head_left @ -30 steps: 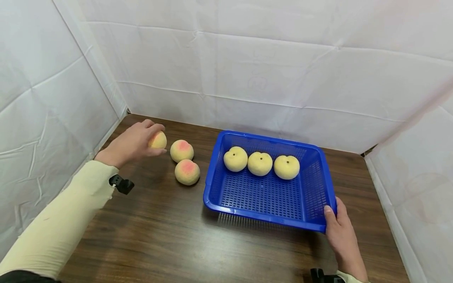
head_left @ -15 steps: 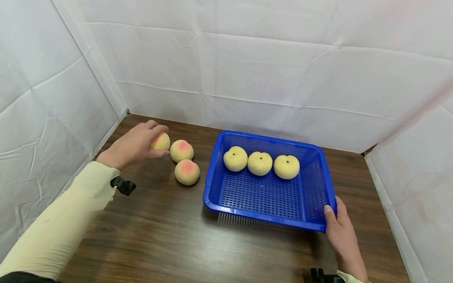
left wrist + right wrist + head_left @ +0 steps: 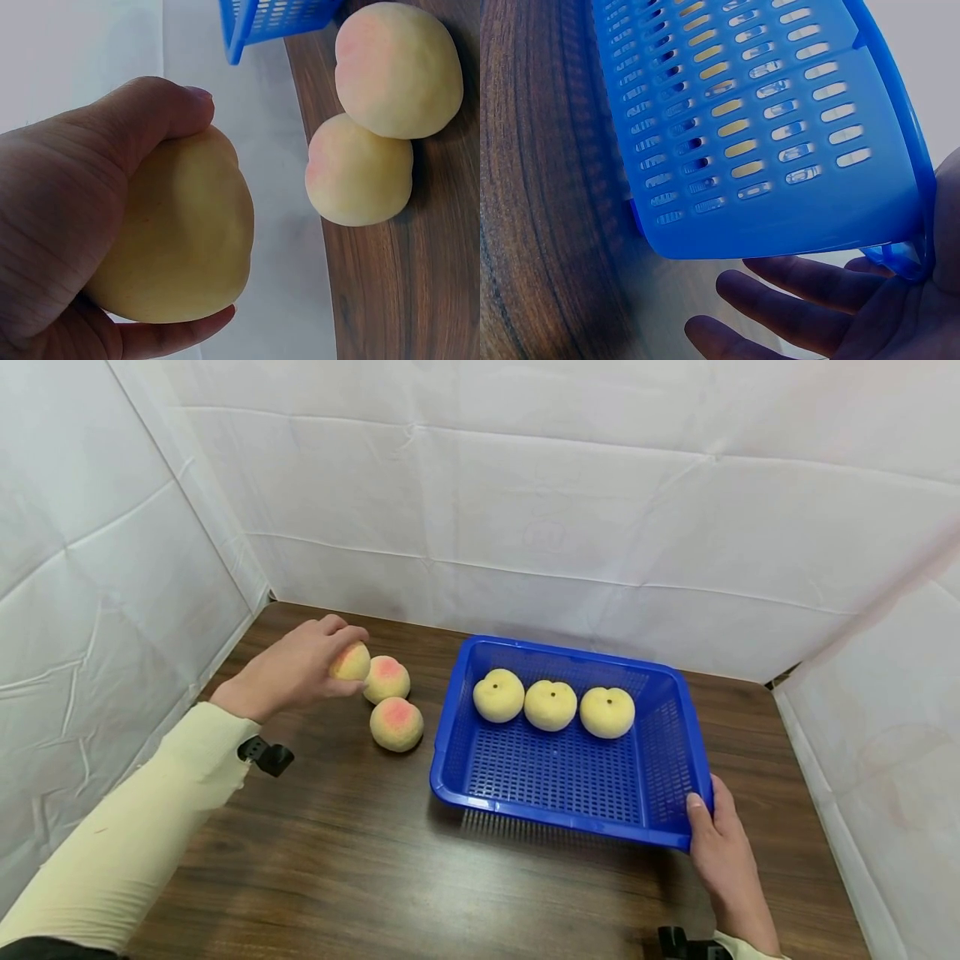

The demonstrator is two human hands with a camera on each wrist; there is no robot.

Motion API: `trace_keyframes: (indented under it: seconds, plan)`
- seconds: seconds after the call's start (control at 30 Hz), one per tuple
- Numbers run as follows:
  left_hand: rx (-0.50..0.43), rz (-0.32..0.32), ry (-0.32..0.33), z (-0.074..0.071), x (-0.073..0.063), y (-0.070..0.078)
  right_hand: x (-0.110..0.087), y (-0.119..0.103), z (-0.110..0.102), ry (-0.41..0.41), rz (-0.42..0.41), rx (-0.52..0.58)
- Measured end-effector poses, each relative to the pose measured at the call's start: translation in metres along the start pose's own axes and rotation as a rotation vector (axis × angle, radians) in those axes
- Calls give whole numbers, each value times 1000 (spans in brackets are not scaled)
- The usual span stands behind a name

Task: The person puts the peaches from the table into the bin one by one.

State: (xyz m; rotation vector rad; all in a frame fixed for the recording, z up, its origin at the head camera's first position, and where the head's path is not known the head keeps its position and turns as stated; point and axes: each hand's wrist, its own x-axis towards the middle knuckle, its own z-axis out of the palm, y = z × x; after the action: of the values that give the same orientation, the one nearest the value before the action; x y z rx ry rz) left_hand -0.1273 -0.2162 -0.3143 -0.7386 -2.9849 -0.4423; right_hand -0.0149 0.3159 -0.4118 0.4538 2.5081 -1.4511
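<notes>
In the head view my left hand holds a peach between thumb and fingers, raised off the table. Close to its right, two peaches with pink tops lie on the wood, a farther peach and a nearer peach. My right hand grips the near right corner of a blue plastic basket, thumb over the rim. Along the basket's back half sit three pale yellow peaches in a row. The right wrist view shows fingers beneath the slotted basket wall.
A dark brown wooden table carries everything. White sheeting hangs behind it and along both sides. The basket's left rim stands a short way right of the two peaches on the table.
My left hand has moved slightly right with its peach, which now partly covers the farther table peach. The right hand and the basket stay in place.
</notes>
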Motion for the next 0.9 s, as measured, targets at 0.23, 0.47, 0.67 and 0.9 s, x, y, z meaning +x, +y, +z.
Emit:
trace_keyframes:
  seconds: [0.23,0.47,0.67,0.9]
  plan:
    - [12,41,9,-2,2,8,1,-1,0,-4,18,-5]
    - [21,66,18,-2,3,13,2,0,1,5,-6,-4]
    - [28,90,27,-2,4,17,1,0,1,8,-17,2]
    - [37,119,37,-2,3,22,2,-1,1,-1,2,1]
